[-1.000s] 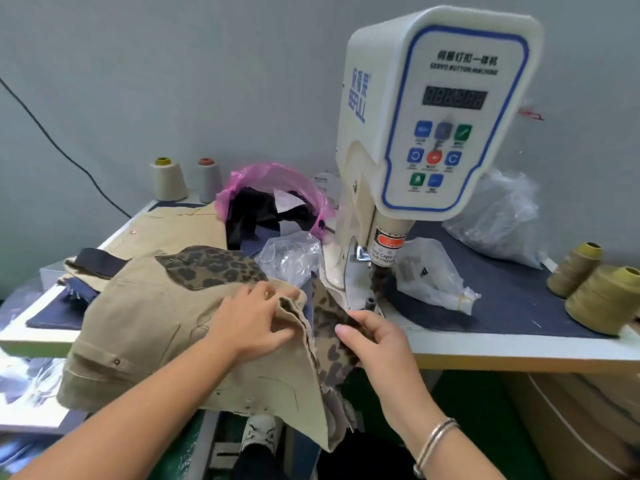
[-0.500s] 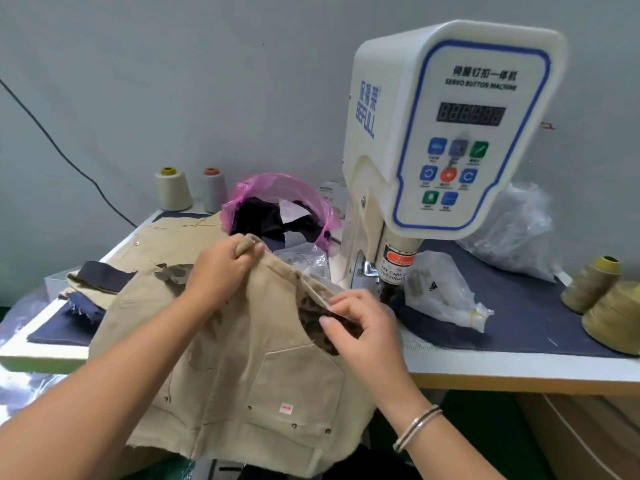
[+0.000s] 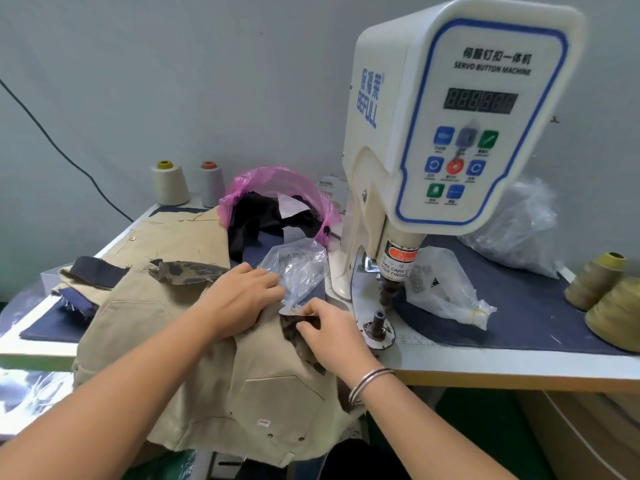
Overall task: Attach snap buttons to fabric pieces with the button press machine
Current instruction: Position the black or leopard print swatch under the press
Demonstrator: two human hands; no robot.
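Note:
A beige garment with leopard-print lining lies over the table's front edge, hanging down toward me. My left hand rests flat on its upper part, fingers straight, pressing it down beside a clear plastic bag. My right hand pinches the garment's leopard-lined edge just left of the press. The white button press machine stands at the right; its lower die post is bare, a short way right of my right hand.
A pink bag of dark fabric sits behind the garment. Thread cones stand at the back left and olive cones at the right. Clear bags lie on the navy mat beside the machine.
The garment was lifted and turned over, then laid flat on the table. My left hand came down from a raised grip to pressing it; my right hand moved toward the die.

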